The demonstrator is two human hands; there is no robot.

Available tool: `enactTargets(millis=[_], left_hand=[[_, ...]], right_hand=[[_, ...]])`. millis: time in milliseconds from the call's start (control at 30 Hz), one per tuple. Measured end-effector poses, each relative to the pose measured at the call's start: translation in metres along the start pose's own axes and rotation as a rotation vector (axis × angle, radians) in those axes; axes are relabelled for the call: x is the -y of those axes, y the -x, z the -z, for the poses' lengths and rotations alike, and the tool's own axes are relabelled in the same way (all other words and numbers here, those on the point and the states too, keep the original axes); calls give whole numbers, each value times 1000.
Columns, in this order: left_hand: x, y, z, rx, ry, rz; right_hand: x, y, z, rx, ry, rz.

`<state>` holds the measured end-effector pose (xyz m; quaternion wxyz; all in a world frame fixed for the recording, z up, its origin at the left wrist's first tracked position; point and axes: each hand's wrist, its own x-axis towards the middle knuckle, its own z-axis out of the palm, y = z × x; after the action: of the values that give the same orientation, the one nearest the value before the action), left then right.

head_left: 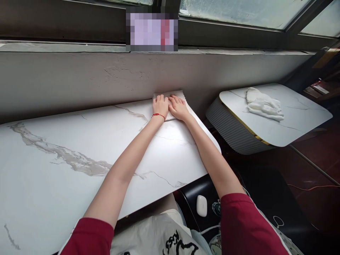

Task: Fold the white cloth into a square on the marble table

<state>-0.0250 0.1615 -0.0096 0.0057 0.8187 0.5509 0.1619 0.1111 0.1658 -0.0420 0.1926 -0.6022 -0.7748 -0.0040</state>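
A folded white cloth lies at the far end of the white marble-patterned table, close to the wall. My left hand, with a red string bracelet at the wrist, rests flat on the cloth's left part. Beside it my right hand presses flat on the cloth too, fingers stretched out and pointing left and away. The two hands nearly touch at the fingertips. Most of the cloth is hidden under them.
On the right stands a smaller marble-topped table with a crumpled white cloth on it. A black seat below the near edge carries a white earbud case. Behind the table runs a wall under windows.
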Motion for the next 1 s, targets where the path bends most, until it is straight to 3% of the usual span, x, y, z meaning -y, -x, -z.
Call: enactTargets(millis=[667,1000], left_hand=[[3,13,1,17,11,-80],[-41,54,6,43,-28,-197]], right_hand=[[14,22,13,-8,28,-2],[6,93,36,-18,91,-5]])
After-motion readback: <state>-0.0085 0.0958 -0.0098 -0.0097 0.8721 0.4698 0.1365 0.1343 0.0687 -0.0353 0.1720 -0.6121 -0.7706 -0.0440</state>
